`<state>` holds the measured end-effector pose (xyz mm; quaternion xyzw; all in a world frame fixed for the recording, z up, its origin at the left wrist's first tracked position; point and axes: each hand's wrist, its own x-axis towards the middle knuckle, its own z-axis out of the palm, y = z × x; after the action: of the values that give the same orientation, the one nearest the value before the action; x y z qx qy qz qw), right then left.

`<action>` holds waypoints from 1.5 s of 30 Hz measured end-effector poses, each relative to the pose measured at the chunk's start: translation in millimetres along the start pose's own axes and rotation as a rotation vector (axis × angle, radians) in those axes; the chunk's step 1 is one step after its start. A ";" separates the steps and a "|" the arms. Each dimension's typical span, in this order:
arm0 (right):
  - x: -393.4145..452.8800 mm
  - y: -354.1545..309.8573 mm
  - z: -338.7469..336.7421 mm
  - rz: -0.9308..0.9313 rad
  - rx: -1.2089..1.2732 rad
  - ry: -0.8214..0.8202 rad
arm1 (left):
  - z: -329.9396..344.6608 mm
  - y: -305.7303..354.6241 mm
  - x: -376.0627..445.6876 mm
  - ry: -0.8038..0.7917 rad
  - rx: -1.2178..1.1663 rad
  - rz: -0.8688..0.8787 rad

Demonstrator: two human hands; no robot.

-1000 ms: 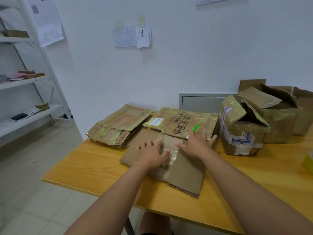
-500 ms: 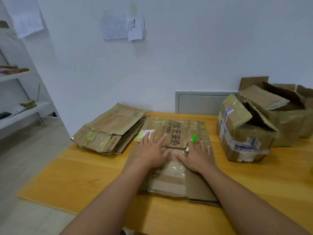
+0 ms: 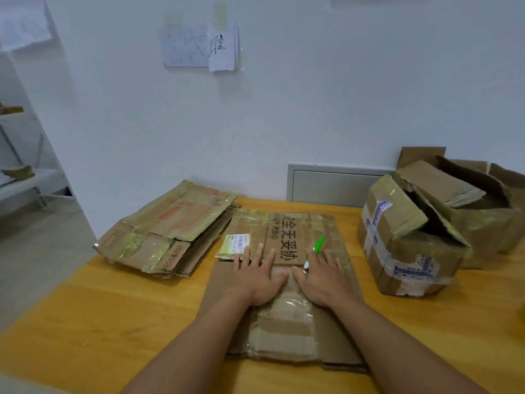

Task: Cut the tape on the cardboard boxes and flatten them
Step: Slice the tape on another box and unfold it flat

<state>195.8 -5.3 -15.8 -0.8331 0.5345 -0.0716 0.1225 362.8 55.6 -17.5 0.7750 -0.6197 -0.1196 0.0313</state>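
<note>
Two hands press flat on one flattened box (image 3: 287,331) at the middle of the table (image 3: 93,331): left hand (image 3: 257,275) with fingers spread and straight, right hand (image 3: 322,277) flat too, a green cutter (image 3: 314,247) between its fingers. One flat stack (image 3: 170,231) lies at ten o'clock; two unflattened boxes (image 3: 406,245) stand at two o'clock.

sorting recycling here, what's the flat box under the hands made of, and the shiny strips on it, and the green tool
The flattened brown box looks like matte corrugated cardboard: dull brown faces, creased folds. The glossy clear strips across it seem to be plastic packing tape, since they wrinkle and catch light. The green and white cutter under the right hand appears to be smooth moulded plastic; no blade is visible.
</note>
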 end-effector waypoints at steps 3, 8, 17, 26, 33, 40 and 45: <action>0.8 1.4 -8.6 -0.011 -0.030 -0.087 | -0.4 0.0 0.5 -0.008 0.006 0.009; -10.6 6.8 -5.1 -0.067 -0.055 -0.092 | 5.0 -0.5 0.4 0.045 0.013 0.024; -11.6 6.5 -4.7 -0.039 -0.097 -0.111 | -1.5 -4.3 0.4 0.006 -0.016 0.043; -49.6 -20.4 -24.3 0.044 -0.094 -0.041 | -19.1 -2.5 -38.6 0.124 -0.095 -0.198; -117.2 -12.2 -22.8 0.013 -0.025 -0.147 | -29.0 -20.5 -83.9 0.048 -0.280 -0.357; -153.0 -6.9 -17.9 0.028 0.028 -0.121 | -41.3 -17.1 -102.4 0.179 -0.441 -0.345; -152.1 -14.3 -17.3 0.027 0.107 -0.017 | -64.3 -7.0 -100.9 0.312 -0.308 -0.252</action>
<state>140.3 136.4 6.6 -0.8187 0.5400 -0.0913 0.1726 363.4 148.5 58.3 0.8414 -0.4804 -0.0944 0.2290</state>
